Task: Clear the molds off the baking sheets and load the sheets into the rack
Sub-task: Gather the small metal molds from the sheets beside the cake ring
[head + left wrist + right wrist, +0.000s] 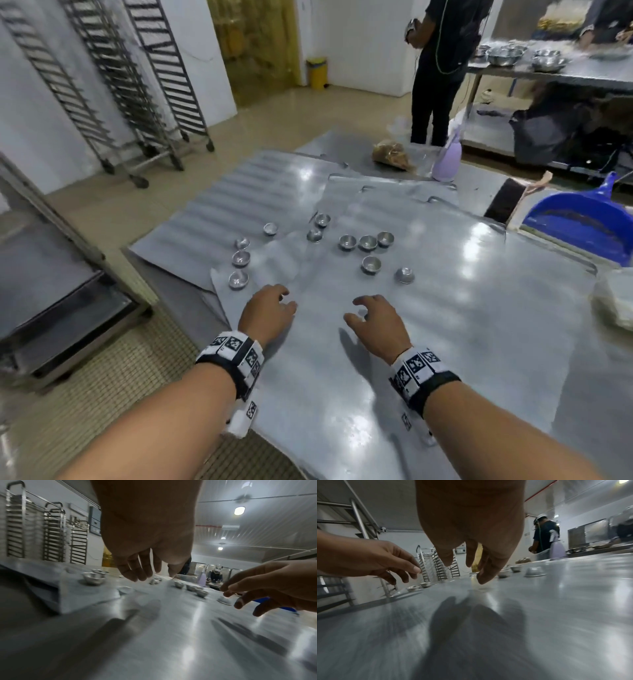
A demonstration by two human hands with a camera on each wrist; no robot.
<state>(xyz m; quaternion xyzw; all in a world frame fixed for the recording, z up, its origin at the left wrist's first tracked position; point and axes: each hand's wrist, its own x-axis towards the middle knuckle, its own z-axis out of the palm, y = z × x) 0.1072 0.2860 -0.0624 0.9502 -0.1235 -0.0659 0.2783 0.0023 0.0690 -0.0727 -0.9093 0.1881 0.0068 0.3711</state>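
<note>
To the far left of my grip stand the tall wheeled steel tray racks (144, 85), where the sheets must end up. My left hand (269, 315) hovers empty, fingers loosely curled, just short of three small shiny metal cup molds (238, 280). My right hand (375, 320) is likewise released, grasping nothing. Beyond it, more molds sit scattered on the flat grey overlapping baking sheets (445, 308), so I judge clearing comes first.

head: high, looks down-forward over surface (445, 342) | wrist cams: low, skim surface, face forward past fingers | all three share molds (367, 242), racks (137, 85)
</note>
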